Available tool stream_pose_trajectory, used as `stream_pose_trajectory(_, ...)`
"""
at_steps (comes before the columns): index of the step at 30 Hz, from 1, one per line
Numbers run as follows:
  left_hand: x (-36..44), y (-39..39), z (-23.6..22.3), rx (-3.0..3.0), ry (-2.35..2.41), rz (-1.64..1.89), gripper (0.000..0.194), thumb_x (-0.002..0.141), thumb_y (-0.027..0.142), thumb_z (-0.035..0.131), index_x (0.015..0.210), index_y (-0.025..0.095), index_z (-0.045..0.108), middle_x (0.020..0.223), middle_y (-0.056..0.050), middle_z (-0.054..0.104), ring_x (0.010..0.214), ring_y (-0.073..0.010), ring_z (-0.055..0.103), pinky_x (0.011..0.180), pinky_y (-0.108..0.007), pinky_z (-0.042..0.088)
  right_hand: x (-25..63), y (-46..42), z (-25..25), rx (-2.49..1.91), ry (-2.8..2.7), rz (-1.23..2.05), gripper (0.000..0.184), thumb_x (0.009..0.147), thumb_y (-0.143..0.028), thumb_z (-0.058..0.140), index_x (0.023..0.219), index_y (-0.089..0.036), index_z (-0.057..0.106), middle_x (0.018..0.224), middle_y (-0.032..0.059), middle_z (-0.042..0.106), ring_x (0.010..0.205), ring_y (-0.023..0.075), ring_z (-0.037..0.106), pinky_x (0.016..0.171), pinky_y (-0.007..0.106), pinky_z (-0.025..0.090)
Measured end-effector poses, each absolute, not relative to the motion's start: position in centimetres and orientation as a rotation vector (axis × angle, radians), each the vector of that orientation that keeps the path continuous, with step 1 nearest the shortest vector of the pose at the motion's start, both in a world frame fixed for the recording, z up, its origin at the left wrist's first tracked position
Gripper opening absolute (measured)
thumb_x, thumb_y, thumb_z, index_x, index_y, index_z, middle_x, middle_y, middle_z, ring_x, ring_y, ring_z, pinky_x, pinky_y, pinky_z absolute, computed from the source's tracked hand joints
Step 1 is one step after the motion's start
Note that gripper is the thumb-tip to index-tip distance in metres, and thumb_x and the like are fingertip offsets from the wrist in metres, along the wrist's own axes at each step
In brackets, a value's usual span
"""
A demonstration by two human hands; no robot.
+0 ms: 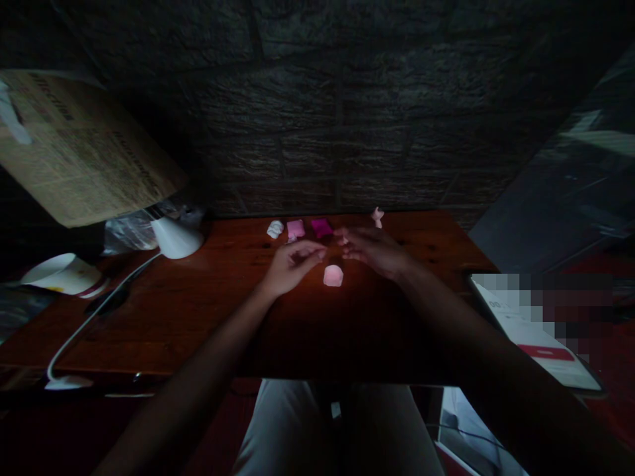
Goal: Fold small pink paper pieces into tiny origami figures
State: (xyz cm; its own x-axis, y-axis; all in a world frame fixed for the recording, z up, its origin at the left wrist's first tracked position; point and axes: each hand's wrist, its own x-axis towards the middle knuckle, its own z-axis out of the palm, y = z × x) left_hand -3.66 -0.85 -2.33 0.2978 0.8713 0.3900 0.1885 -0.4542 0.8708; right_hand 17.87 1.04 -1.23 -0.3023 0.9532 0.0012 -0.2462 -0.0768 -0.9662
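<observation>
A pale pink lump [333, 276], apparently soft clay, sits on the wooden table between and just below my two hands. On its left, my left hand [294, 266] hovers with fingers stretched out and the thumb a little apart from them. My right hand [374, 251] is on the other side, its fingers spread and pointing left. I see nothing held in either hand, though dim light blurs the fingertips. Beyond the hands lie a white lump [275, 229], a pink square piece [296, 229] and a magenta square piece [321, 228]. Behind my right hand is a small pale pink shape [378, 217].
The wooden table [198, 311] meets a dark brick wall [307, 106]. At left stand a paper cup [64, 274], a white cone-shaped lamp base [176, 238] with a cord, and a brown paper shade [89, 152]. A tablet [536, 337] with a lit screen is at right.
</observation>
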Motion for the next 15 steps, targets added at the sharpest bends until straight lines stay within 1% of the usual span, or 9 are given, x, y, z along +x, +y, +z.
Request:
stream_pose_trajectory(3,-4.1,-0.2,-2.4,1.774,1.077,1.345,0.020,0.086,0.039,0.071,0.090,0.020,0.075,0.075,-0.003,0.073,0.065,-0.0146,0.063,0.067,-0.027,0.051,17.8,1.1,-1.2,-0.828,-1.182,1.599,0.025,0.076,-0.043,0.087,0.084,-0.020,0.078,0.087,0.0043,0.075,0.079,0.0143,0.069,0.082,0.033,0.061)
stream_pose_trajectory(7,-6.0,0.9,-2.6,1.867,1.302,1.411,0.020,0.088,0.036,0.067,0.096,0.019,0.074,0.085,-0.006,0.076,0.075,-0.0185,0.068,0.078,-0.030,0.053,17.9,0.9,-1.0,-0.793,-1.208,1.606,0.028,0.068,-0.035,0.092,0.090,-0.023,0.081,0.095,0.0044,0.079,0.088,0.0156,0.071,0.093,0.035,0.060)
stream_pose_trajectory(9,-6.9,1.3,-2.7,1.947,1.441,1.361,0.018,0.082,0.033,0.073,0.095,0.020,0.075,0.095,-0.008,0.077,0.085,-0.0228,0.070,0.084,-0.033,0.053,17.9,0.7,-1.0,-0.815,-1.215,1.596,0.029,0.065,-0.032,0.094,0.090,-0.024,0.082,0.096,0.0039,0.080,0.090,0.0162,0.072,0.095,0.036,0.059)
stream_pose_trajectory(10,-7.3,1.4,-2.8,1.981,1.501,1.329,0.020,0.079,0.031,0.076,0.096,0.021,0.075,0.099,-0.009,0.076,0.092,-0.0254,0.070,0.087,-0.034,0.052,17.9,0.7,-1.0,-0.828,-1.215,1.587,0.029,0.064,-0.030,0.094,0.090,-0.024,0.083,0.095,0.0037,0.080,0.091,0.0164,0.072,0.095,0.037,0.059)
stream_pose_trajectory(11,-7.6,1.5,-2.9,2.007,1.544,1.273,0.023,0.075,0.030,0.079,0.096,0.022,0.075,0.099,-0.009,0.076,0.095,-0.0275,0.070,0.089,-0.035,0.053,17.8,0.7,-1.0,-0.843,-1.216,1.579,0.028,0.064,-0.029,0.094,0.089,-0.024,0.083,0.093,0.0036,0.080,0.090,0.0166,0.073,0.095,0.037,0.059)
stream_pose_trajectory(13,-8.0,1.7,-3.3,2.034,1.592,1.133,0.022,0.073,0.027,0.080,0.095,0.023,0.076,0.097,-0.009,0.076,0.094,-0.0287,0.071,0.090,-0.036,0.053,17.7,0.6,-1.1,-0.871,-1.220,1.575,0.027,0.062,-0.028,0.094,0.087,-0.023,0.083,0.090,0.0036,0.080,0.087,0.0163,0.073,0.091,0.037,0.060)
stream_pose_trajectory(15,-8.1,1.9,-3.7,2.050,1.616,1.077,0.021,0.074,0.024,0.078,0.095,0.024,0.077,0.095,-0.008,0.077,0.091,-0.0282,0.071,0.091,-0.037,0.053,17.6,0.6,-1.1,-0.897,-1.227,1.573,0.028,0.061,-0.029,0.094,0.085,-0.022,0.083,0.088,0.0035,0.080,0.082,0.0155,0.073,0.086,0.035,0.061)
